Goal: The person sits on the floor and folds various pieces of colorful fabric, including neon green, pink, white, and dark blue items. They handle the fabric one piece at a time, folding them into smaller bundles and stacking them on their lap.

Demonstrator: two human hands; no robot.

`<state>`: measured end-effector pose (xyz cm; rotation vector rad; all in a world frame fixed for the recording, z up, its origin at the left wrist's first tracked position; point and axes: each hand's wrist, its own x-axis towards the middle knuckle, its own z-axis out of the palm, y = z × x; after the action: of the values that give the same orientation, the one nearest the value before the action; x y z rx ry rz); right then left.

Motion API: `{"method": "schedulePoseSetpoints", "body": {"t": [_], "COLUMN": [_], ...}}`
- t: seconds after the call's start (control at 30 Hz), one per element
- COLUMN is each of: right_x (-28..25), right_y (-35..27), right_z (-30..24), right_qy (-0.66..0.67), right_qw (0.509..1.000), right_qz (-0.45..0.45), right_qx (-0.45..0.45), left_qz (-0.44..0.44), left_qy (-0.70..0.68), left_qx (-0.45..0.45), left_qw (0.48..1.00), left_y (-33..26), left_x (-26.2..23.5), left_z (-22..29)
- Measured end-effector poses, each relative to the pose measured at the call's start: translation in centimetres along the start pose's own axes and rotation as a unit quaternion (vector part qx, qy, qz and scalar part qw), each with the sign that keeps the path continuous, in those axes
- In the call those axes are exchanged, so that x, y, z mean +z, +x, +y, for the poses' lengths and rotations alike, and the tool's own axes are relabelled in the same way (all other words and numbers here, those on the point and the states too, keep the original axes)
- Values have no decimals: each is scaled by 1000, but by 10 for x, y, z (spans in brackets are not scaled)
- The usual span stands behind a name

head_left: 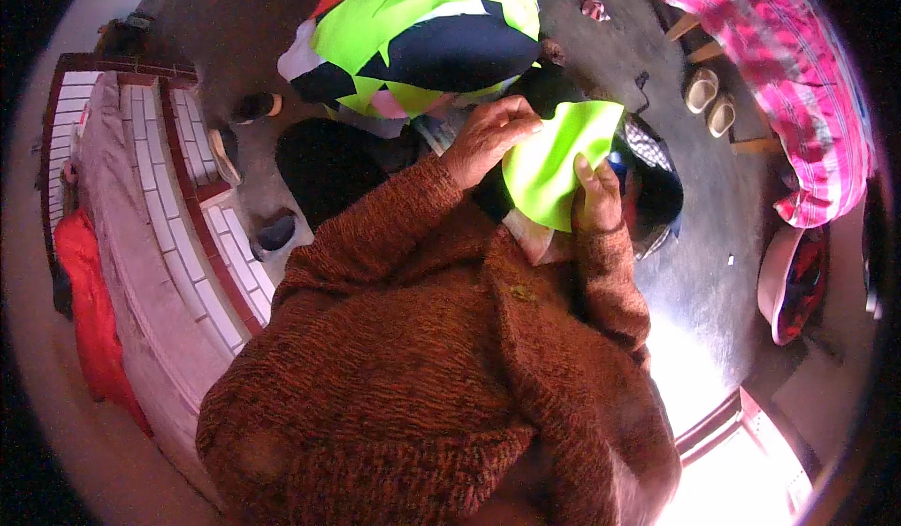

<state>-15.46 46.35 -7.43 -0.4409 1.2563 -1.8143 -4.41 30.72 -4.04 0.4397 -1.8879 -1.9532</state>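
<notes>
A neon yellow-green piece of cloth [554, 165] is held up in front of my chest between both hands. My left hand [488, 139] pinches its upper left edge, fingertips pressed together. On the lower right side, my right hand [599, 196] grips the same cloth, thumb lying over its front. Part of the right fingers is hidden behind the fabric. Beyond my hands sits a big heap of fabric pieces [460, 52], in neon yellow, black, white and orange. Dark and patterned cloth [648, 151] lies just right of the held piece.
Loose shoes [255, 106] lie on the floor at left, near a white-tiled brick platform [178, 216] with red cloth [94, 310] on it. Light slippers [710, 102] rest at right, near a table with pink checked cloth [779, 76]. A pink basin [784, 282] stands at far right.
</notes>
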Motion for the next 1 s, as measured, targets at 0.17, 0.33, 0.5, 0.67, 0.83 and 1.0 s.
{"method": "schedulePoseSetpoints", "body": {"t": [0.17,0.33,0.5,0.67,0.83,1.0], "right_x": [4,16,42,37,38,43], "right_y": [-3,0,-9,-5,-3,-4], "right_z": [4,-12,-37,-29,-29,-32], "right_qy": [-32,-382,-560,-577,-566,-565], "right_qw": [999,898,778,754,756,753], "right_qz": [4,-101,-146,-167,-172,-172], "right_qx": [4,-195,-245,-267,-281,-289], "left_qz": [22,89,146,184,242,431], "left_qy": [-43,-152,-179,-109,-162,-119], "left_qx": [-10,-15,24,80,208,210], "left_qw": [999,984,973,974,934,870], "left_y": [-1,2,2,14,27,24], "left_x": [-13,-22,-33,-64,-123,-205], "left_z": [28,21,52,76,101,60]}}
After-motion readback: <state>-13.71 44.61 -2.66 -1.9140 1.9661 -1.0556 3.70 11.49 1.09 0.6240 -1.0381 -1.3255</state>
